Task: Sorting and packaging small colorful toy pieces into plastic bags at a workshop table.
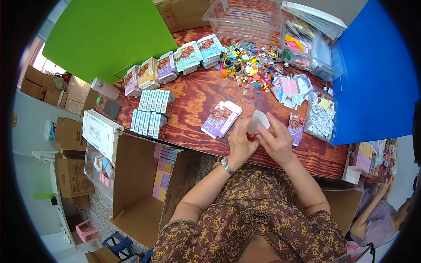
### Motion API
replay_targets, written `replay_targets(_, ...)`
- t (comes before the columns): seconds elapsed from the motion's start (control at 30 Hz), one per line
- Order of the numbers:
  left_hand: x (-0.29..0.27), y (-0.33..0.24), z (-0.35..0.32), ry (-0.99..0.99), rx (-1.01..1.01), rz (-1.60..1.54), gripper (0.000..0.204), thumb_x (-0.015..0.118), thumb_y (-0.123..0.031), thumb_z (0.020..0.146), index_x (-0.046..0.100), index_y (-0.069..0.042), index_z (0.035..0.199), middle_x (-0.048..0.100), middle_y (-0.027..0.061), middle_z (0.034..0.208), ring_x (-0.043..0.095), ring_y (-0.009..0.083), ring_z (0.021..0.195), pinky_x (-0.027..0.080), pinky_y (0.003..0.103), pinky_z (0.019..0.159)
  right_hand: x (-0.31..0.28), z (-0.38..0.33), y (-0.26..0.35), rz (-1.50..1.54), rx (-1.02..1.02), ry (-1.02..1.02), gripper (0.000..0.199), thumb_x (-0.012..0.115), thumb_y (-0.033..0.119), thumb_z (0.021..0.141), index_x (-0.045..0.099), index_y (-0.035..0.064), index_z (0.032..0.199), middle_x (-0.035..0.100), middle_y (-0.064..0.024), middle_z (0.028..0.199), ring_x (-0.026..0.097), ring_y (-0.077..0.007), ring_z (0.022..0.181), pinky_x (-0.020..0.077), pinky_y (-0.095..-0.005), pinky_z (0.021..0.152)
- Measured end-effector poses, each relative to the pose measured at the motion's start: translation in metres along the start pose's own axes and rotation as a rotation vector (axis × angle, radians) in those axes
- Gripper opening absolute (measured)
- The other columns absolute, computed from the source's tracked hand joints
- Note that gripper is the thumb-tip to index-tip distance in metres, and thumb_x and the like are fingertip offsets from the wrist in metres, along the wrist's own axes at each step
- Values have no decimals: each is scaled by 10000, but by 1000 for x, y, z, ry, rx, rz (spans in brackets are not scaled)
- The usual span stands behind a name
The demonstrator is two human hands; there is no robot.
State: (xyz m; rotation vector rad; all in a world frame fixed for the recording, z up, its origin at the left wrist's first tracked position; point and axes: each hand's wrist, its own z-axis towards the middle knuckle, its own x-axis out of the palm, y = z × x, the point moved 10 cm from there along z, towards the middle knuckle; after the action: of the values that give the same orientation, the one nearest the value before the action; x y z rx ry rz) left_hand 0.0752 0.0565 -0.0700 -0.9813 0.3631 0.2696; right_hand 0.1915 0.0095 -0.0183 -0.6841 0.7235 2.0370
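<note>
Between my two hands is a small carton (261,119), its white rounded flap raised and a bit of its reddish printed side showing low down. My left hand (240,143) wraps its fingers and thumb around the near left side, with a watch on that wrist. On the right, my right hand (280,139) has closed its fingers on the flap and the carton's edge. Left of them lies a small pile of flat purple-and-white cartons (221,119). A purple printed box (296,124) lies just beyond my right hand.
Loose colourful small trinkets (252,65) cover the table's back middle, beside cards (290,90) and a clear tub of white packets (321,116). Stacks of flat cartons (188,57) line the back left; upright finished-looking boxes (151,107) stand nearer. Another person (381,215) sits at right.
</note>
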Motion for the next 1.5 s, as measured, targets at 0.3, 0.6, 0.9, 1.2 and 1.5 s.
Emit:
replay_targets(0.3, 16, 5, -10, 114, 79, 92, 607, 854, -142, 696, 545, -89, 1216, 596, 153, 1168, 623, 362, 1000, 537, 436, 785, 36, -49, -73, 915, 908, -83, 252, 542, 220, 1053, 643, 23, 1173, 620, -136, 1263, 657, -198, 1047, 534, -297, 862)
replay_targets(0.6, 19, 4, -11, 122, 66, 98, 714, 850, -133, 703, 486, -73, 1314, 580, 157, 1161, 588, 383, 1006, 504, 475, 824, 56, -41, -56, 934, 870, 168, 226, 615, 109, 998, 636, -4, 1192, 677, -39, 1070, 636, -102, 956, 523, -263, 841)
replay_targets(0.9, 17, 1, -13, 81, 105, 201, 1035, 849, -114, 679, 260, 98, 1503, 508, 278, 1307, 535, 409, 1087, 439, 480, 897, 24, -12, -39, 550, 684, 140, 194, 683, 100, 920, 712, 10, 1089, 721, -147, 973, 720, -238, 835, 572, -364, 666)
replay_targets(1.2, 27, -5, -18, 127, 155, 377, 982, 784, -114, 719, 245, 141, 1499, 479, 286, 1323, 507, 404, 1087, 403, 471, 917, 19, -6, -17, 240, 320, 149, 231, 696, 35, 866, 706, 4, 1094, 726, -181, 978, 718, -323, 851, 574, -394, 733)
replay_targets(1.5, 33, -2, -25, 134, 169, 387, 953, 730, -54, 685, 262, 153, 1488, 492, 271, 1286, 506, 402, 1095, 391, 480, 931, 25, -19, -22, 264, 385, 204, 261, 675, 52, 899, 686, -11, 1152, 717, -215, 1074, 713, -359, 971, 575, -412, 834)
